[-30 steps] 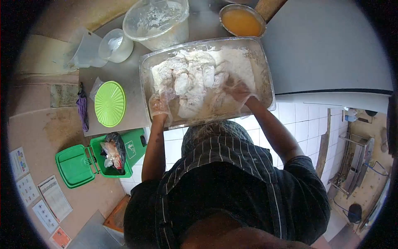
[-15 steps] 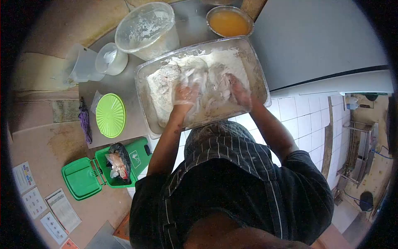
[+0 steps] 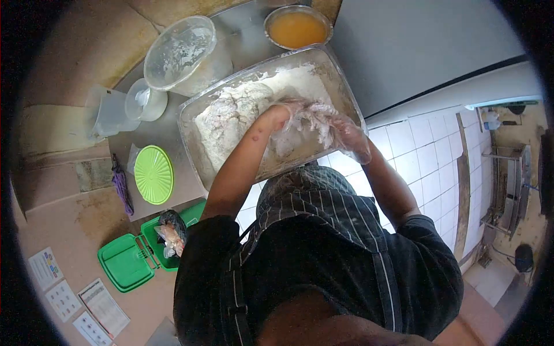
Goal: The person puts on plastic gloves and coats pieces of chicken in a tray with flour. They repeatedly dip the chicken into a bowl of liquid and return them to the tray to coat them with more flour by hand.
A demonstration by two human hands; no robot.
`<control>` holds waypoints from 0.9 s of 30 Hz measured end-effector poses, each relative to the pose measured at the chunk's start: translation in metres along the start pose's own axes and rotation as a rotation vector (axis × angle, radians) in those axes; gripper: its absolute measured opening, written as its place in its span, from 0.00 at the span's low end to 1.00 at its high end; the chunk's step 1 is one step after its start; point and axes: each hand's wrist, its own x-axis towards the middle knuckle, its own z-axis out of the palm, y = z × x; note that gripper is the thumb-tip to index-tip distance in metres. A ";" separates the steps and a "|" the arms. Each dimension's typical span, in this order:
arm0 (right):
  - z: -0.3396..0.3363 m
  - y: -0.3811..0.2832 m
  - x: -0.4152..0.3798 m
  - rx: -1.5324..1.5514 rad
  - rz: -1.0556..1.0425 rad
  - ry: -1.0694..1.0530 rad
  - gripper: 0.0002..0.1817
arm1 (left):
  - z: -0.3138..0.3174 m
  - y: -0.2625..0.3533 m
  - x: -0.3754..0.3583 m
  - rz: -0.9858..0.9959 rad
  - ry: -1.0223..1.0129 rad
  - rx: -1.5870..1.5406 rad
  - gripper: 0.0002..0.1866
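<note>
A large rectangular tray [image 3: 189,151] holds a thick bed of white flour [image 3: 222,141] with floured lumps at its left side. Above the tray's right half, a pale, flour-coated piece [image 3: 319,120], possibly meat, is held between both hands. My left hand [image 3: 284,114], in a clear plastic glove, closes on its left end. My right hand [image 3: 352,140], also gloved, grips its right end near the tray's right rim. Motion and flour blur the fingertips and the piece's exact shape.
Behind the tray stand a big floury tub [image 3: 202,66] and a metal bowl of orange liquid [image 3: 298,30]. To the left are a small tub [image 3: 151,105], a clear jug [image 3: 112,112], a green lid [image 3: 154,175] and a green bin [image 3: 128,262].
Both hands have lifted out of the flour with the coated piece between them. My left hand moved right and up; my right hand shifted slightly right. The camera view has also shifted.
</note>
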 end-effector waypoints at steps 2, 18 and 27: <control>0.003 -0.012 -0.008 0.068 -0.040 0.037 0.20 | -0.002 0.005 0.012 0.082 0.009 0.129 0.25; -0.019 -0.022 0.008 0.522 -0.189 0.083 0.26 | -0.047 -0.033 0.067 0.258 0.374 0.766 0.30; 0.002 -0.046 0.017 0.364 -0.175 -0.107 0.29 | 0.013 -0.005 0.003 0.286 0.433 0.301 0.14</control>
